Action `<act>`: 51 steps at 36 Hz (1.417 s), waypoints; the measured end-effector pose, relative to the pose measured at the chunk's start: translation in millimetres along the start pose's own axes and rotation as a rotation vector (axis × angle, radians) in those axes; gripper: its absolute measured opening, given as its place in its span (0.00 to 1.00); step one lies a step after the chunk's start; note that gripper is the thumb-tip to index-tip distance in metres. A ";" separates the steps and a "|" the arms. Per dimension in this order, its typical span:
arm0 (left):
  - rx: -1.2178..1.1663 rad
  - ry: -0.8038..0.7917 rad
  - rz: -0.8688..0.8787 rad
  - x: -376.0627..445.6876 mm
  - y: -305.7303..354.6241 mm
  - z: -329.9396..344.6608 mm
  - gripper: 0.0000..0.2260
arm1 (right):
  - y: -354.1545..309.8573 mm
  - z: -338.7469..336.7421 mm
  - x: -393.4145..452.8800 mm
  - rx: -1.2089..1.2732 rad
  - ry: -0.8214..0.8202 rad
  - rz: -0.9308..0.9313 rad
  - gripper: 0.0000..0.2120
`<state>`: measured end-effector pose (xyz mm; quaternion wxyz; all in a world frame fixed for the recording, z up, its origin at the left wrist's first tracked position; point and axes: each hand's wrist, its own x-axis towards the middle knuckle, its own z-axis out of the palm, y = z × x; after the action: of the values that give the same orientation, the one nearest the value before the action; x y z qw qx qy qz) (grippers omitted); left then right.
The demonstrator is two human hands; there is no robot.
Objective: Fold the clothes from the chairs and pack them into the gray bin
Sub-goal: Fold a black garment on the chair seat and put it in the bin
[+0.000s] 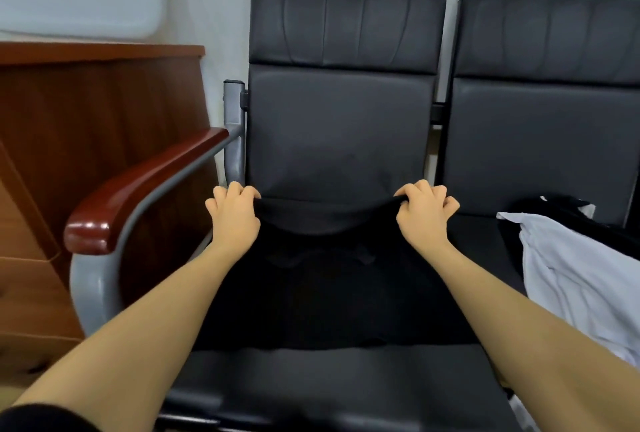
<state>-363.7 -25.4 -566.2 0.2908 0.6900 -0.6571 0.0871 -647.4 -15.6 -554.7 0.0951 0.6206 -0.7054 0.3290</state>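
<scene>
so I've got my left hand [232, 212] and right hand [424, 212] each pinching a far corner of the black garment [325, 293], which is spread on the left chair [343, 113] seat, white clothes [575, 279] on the next one

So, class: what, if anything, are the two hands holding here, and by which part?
Both hands pinch the black garment by its far edge: the left hand at the left corner, the right hand at the right corner, over the chair seat.
</scene>
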 end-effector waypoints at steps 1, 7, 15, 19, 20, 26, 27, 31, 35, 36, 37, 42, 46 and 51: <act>0.010 -0.012 0.006 -5.9 -0.5 -2.8 0.20 | 0.6 -3.8 -5.8 0.007 -0.001 0.000 0.17; -0.029 0.006 0.000 -44.4 -3.8 -23.1 0.17 | 3.8 -26.3 -41.6 0.024 0.003 -0.001 0.18; 0.115 -0.302 0.083 -90.3 -12.2 -39.8 0.12 | 8.3 -41.0 -81.0 -0.096 -0.019 -0.014 0.12; 0.294 -0.633 0.139 -107.4 -13.7 -38.1 0.15 | 7.1 -35.0 -99.2 -0.171 -0.101 0.026 0.16; 0.270 -0.644 0.121 -107.8 -13.7 -37.8 0.17 | 4.8 -32.1 -101.5 -0.163 -0.130 0.036 0.15; 0.310 -0.459 0.202 -103.3 -5.8 -28.2 0.16 | -14.4 -9.7 -99.7 -0.074 -0.319 -0.079 0.13; 0.273 -0.506 0.177 -103.0 -5.5 -23.7 0.17 | -18.1 -3.3 -98.1 -0.028 -0.373 -0.099 0.12; 0.212 -0.856 0.038 -106.7 -6.3 -7.1 0.29 | -29.6 21.5 -97.1 -0.003 -0.631 -0.195 0.21; 0.179 -0.877 0.003 -104.0 -16.6 9.6 0.30 | -29.1 50.8 -104.5 -0.106 -0.809 -0.211 0.29; 0.174 -0.867 0.006 -100.0 -19.0 12.7 0.30 | -27.7 57.7 -104.7 -0.117 -0.817 -0.194 0.29; 0.166 -0.863 0.007 -96.0 -20.8 15.3 0.30 | -26.3 61.8 -104.4 -0.122 -0.813 -0.180 0.29; 0.037 -0.829 -0.017 -78.3 -31.1 23.9 0.26 | -31.0 70.8 -89.2 -0.117 -0.767 -0.146 0.29; -0.075 -0.539 -0.130 -69.5 -34.5 20.6 0.15 | -41.2 69.3 -81.4 -0.170 -0.679 -0.152 0.23; 0.229 -0.385 -0.370 -68.6 -45.7 17.8 0.22 | -43.7 78.8 -84.8 -0.175 -0.390 -0.228 0.16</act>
<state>-332.9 22.7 -628.3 0.0918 0.8304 -0.5489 -0.0264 -566.8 6.9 -645.9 0.0471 0.7375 -0.6615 0.1277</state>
